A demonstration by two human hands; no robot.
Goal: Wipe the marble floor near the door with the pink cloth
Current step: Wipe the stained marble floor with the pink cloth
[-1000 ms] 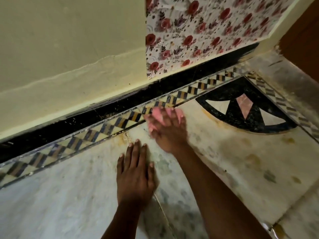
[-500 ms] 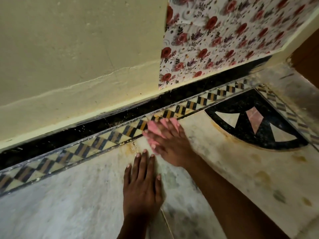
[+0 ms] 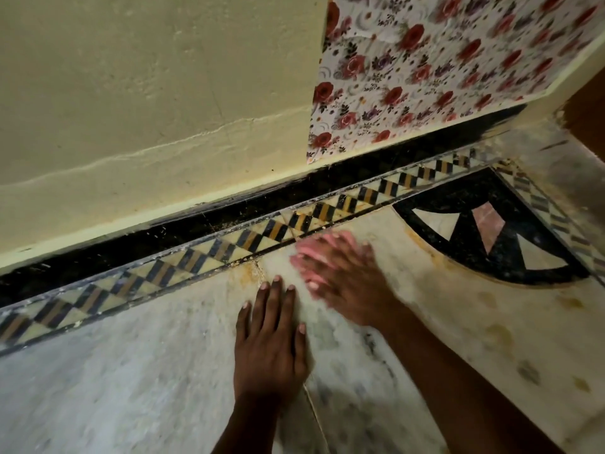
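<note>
The pink cloth (image 3: pixel 309 255) lies on the pale marble floor (image 3: pixel 131 371) just below the chequered border strip. My right hand (image 3: pixel 347 276) presses flat on the cloth and is blurred with motion; only the cloth's left and upper edges show past the fingers. My left hand (image 3: pixel 270 342) rests flat on the floor beside it, fingers straight and holding nothing. Yellowish stains mark the marble near the border and to the right.
A cream wall (image 3: pixel 147 109) with a black skirting band (image 3: pixel 229 221) runs along the far side. Floral paper (image 3: pixel 442 67) covers the wall's right part. A black fan-shaped inlay (image 3: pixel 491 231) fills the corner, and a brown door (image 3: pixel 586 113) shows at the far right.
My right hand has slid the cloth along the floor beside the border strip, first nearer my left hand, then back to the right. My left hand stays planted.
</note>
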